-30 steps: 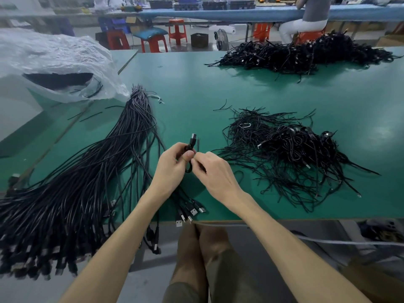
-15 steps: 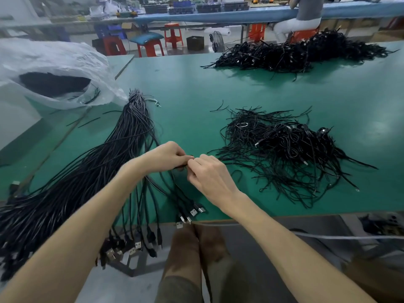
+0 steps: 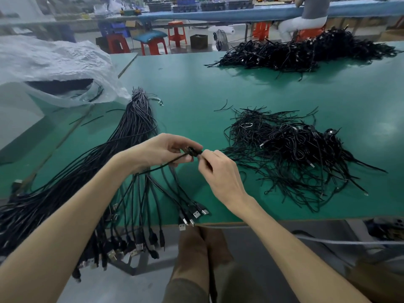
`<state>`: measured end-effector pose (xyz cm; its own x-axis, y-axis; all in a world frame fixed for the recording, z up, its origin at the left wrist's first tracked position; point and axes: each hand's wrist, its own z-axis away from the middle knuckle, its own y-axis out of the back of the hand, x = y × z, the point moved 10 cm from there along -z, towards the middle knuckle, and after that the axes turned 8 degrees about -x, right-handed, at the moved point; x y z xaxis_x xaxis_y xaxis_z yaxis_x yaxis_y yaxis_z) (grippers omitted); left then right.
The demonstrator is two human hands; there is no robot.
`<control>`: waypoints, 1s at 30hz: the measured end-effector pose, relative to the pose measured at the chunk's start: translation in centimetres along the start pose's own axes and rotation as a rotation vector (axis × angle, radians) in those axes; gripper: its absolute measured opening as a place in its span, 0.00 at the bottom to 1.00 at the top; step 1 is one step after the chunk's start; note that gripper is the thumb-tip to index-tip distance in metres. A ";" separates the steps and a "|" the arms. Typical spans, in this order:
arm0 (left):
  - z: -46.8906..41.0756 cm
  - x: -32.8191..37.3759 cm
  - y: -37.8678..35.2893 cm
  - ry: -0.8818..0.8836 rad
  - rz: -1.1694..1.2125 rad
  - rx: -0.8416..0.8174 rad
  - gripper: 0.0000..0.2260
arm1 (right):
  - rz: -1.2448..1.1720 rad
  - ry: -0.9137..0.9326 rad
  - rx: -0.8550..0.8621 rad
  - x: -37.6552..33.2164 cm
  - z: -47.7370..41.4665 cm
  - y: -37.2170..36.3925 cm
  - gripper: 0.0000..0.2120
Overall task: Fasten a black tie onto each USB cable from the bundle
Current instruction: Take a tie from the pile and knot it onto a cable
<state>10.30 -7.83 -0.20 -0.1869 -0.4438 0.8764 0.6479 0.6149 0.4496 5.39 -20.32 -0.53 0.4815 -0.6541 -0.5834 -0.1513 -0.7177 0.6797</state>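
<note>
one thin usb cable lifted off the long bundle; a black tie bunched at its raised end.

green table, cable bundle left, black tie pile right

Hands: left hand and right hand bare and slim-fingered, both over the tabletop.
Forearms: uncovered along all that shows, from over the tabletop out past its near edge.
Trousers: dull brown cloth, smooth with a few soft folds, below the near edge of the tabletop.
Trouser legs: two, with a narrow dark gap between them. Browner close under the tabletop, more grey-olive farther down from it.
</note>
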 end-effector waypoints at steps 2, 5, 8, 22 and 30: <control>-0.3 -0.1 0.1 -0.019 -0.045 0.070 0.14 | -0.013 -0.009 -0.003 0.2 -0.1 -0.1 0.15; -0.7 -0.5 -0.4 -0.074 -0.031 0.080 0.16 | -0.036 -0.025 -0.008 0.4 -0.1 -0.2 0.14; -1.4 -1.3 -1.3 -0.051 0.013 0.099 0.19 | -0.046 -0.027 -0.020 0.6 -0.1 -0.2 0.15; -0.6 -5.7 -1.7 0.585 -0.108 -0.133 0.16 | 0.299 0.365 -0.021 -4.0 0.9 -2.1 0.10; -1.0 -2.1 -0.5 0.300 -0.147 -0.007 0.22 | 0.168 0.210 0.072 -2.4 0.5 -0.2 0.11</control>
<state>11.14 -7.87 -2.40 -0.0538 -0.7002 0.7119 0.6350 0.5262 0.5656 3.82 -18.76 0.53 0.6117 -0.7069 -0.3552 -0.3016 -0.6235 0.7213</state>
